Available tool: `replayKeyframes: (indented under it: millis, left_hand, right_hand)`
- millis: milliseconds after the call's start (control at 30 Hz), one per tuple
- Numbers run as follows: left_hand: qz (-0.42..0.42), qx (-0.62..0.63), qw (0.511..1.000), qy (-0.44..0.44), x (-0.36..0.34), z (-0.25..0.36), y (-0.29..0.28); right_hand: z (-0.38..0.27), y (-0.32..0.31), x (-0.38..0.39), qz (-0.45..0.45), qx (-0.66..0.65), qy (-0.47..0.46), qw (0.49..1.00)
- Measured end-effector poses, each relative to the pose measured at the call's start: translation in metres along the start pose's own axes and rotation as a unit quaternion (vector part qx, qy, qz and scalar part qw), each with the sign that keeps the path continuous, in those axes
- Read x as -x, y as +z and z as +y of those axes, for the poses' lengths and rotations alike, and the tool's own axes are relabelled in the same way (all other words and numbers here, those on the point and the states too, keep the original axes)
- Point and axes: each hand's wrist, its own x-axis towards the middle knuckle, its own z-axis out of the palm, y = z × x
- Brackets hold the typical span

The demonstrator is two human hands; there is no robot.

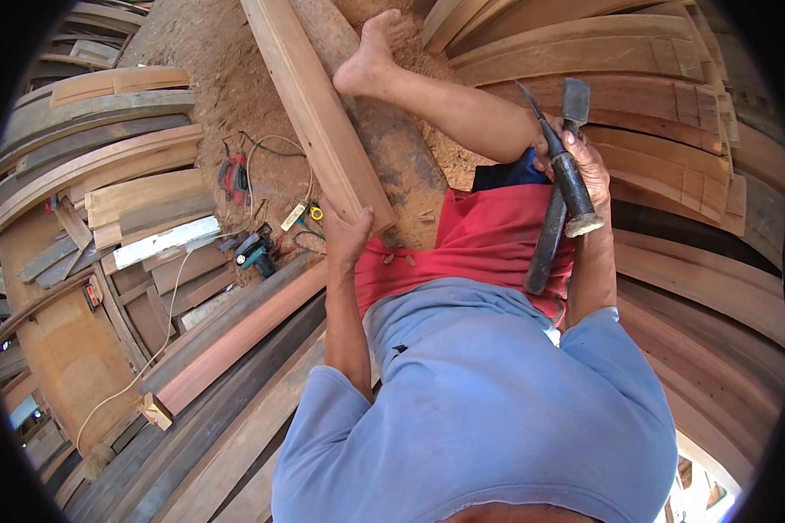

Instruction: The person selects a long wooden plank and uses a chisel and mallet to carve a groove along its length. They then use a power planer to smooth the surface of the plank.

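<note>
My blue shirt [475, 383] fills six o'clock. My hands are apart: at two o'clock the right hand [591, 170] is clamped on one chisel [570, 181] and one hammer [547, 250], its fingers partly hidden. Toward ten, near the middle, my left hand [347, 240] touches the near end of one wooden beam [323, 113]; how tightly, I cannot tell. The beam runs to eleven, cut off at the top; dusty ground [266, 100] separates its left edge from two power tools [234, 177]. Planks [663, 166] at two overlap beyond counting.
</note>
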Motion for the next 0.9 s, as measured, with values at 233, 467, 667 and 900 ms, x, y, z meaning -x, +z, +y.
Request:
replayKeyframes:
  millis: [233, 467, 667, 900]
  left_hand:
    - [-0.011, 0.020, 0.998, 0.050, -0.010, -0.040, -0.021]
    - [-0.019, 0.062, 0.998, 0.028, -0.008, -0.038, -0.018]
    - [-0.012, 0.052, 0.997, 0.056, -0.009, -0.041, -0.023]
    - [0.068, -0.148, 0.984, 0.073, -0.017, -0.046, -0.025]
  right_hand:
    - [0.001, -0.001, 0.001, -0.008, 0.017, -0.007, 1.000]
    - [0.003, -0.010, -0.001, -0.037, 0.006, 0.000, 0.999]
    - [-0.002, 0.002, 0.001, -0.023, 0.077, -0.007, 0.997]
    - [-0.007, 0.025, 0.002, 0.028, 0.059, -0.001, 0.998]
